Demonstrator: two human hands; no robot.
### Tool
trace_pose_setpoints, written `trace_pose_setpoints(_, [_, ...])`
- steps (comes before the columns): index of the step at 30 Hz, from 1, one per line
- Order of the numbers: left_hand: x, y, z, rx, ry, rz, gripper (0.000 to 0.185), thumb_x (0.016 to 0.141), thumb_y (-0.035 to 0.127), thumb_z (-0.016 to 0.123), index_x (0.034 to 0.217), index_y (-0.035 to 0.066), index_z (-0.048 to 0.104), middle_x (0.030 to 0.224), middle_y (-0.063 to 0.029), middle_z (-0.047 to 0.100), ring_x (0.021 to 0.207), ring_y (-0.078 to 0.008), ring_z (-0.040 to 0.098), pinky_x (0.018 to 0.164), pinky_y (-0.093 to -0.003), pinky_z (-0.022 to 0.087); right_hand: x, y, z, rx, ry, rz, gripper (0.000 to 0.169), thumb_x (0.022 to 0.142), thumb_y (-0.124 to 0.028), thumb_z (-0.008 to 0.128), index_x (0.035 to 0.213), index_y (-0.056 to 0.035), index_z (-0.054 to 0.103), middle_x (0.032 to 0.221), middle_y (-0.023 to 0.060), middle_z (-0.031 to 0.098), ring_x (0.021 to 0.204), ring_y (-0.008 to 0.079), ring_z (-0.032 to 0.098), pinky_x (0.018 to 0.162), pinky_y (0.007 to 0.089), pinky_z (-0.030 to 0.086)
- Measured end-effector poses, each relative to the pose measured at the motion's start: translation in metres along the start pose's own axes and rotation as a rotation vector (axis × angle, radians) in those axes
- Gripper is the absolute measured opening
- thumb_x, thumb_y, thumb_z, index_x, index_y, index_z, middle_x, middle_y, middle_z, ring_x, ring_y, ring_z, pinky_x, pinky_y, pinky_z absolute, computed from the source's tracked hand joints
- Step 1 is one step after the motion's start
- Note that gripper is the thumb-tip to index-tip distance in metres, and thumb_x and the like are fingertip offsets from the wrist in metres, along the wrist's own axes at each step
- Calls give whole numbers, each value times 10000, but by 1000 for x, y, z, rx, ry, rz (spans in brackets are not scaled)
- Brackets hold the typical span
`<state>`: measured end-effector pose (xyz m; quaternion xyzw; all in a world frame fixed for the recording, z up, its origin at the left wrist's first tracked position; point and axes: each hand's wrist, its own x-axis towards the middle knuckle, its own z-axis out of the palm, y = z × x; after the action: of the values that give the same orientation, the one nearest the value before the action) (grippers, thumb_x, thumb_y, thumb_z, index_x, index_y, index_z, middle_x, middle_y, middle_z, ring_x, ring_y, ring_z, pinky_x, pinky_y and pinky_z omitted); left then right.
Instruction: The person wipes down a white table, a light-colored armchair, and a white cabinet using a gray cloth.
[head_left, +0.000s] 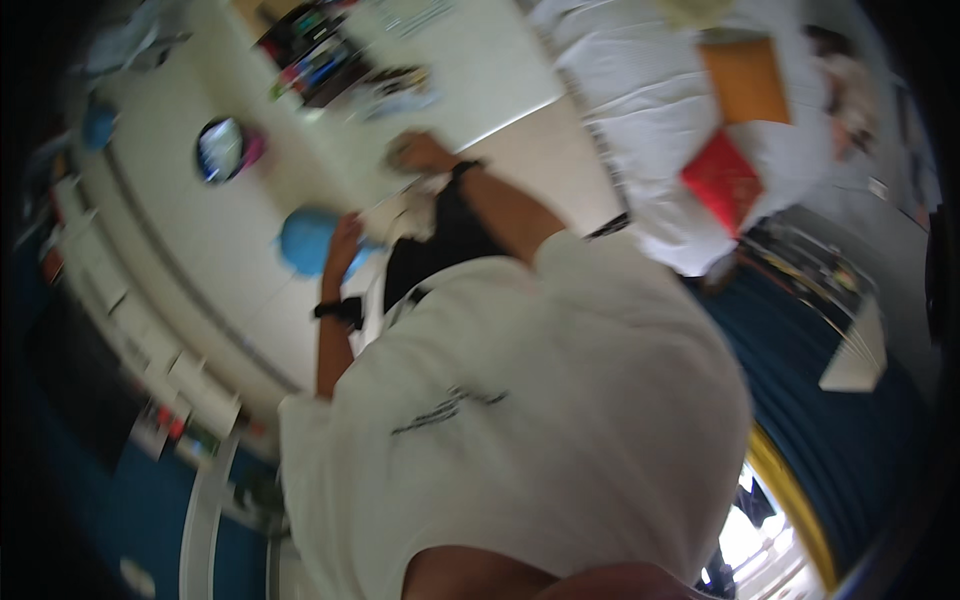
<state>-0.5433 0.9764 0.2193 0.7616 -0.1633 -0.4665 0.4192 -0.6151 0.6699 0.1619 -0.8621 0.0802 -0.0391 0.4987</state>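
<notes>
My right hand (427, 154), with a dark band at the wrist, is over the near edge of a white table (495, 60). Its fingers are curled on a blurred greyish item (397, 154), perhaps a cloth; motion blur hides what it is. Lower and to the left, my left hand (345, 238) hangs beside the table, a black watch (341, 310) on its wrist. Behind that hand, lower down, is a round blue object (306, 241), maybe a stool or a bin. The left fingers are bent and blurred, and whether they hold anything does not show.
A dark organizer (330, 67) packed with small items stands on the table, by a clear plastic bag (394, 97). A lined bin (221, 150) is on the tiled floor. To the right is a bed (637, 97) with an orange cushion (746, 81) and a red cushion (722, 180).
</notes>
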Motion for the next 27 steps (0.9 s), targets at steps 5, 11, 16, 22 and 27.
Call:
trace_pose_setpoints(5, [-46,13,-32,21,147,-82,323,992,223,548,1240,17,561,1079,-74,636,951,-143,599,856,-295,481,23,45,3,-134,-130,611,497,750,-332,705,1094,13,608,1021,245,663,993,389,650,892,468,523])
trace_pose_setpoints(11, [-60,43,-80,94,151,-419,337,978,268,531,1276,113,554,1164,-52,625,1033,-175,614,877,-342,447,9,63,60,-393,-139,464,244,800,-177,616,1015,-69,654,1146,170,600,1121,326,570,847,488,522])
trace_pose_setpoints(16, [-42,70,-82,217,133,-487,341,971,233,549,1286,102,549,1289,-88,536,1129,-205,551,936,-367,452,-3,69,63,-591,-206,115,274,826,-140,604,1099,-132,623,1189,108,545,1149,297,524,778,420,514])
trace_pose_setpoints(22, [8,86,-94,488,105,-194,360,919,106,622,1267,67,540,1313,-156,439,1209,-273,461,995,-370,456,-30,147,19,-657,-132,309,247,870,-208,555,1089,-273,649,1182,46,557,1156,272,517,855,479,486])
trace_pose_setpoints(27, [43,102,-115,587,162,-235,366,896,95,644,1247,84,541,1283,-141,463,1187,-283,464,860,-338,506,-44,194,-73,-826,-15,750,279,902,-167,513,1138,-267,622,1227,89,557,1143,323,556,775,535,528])
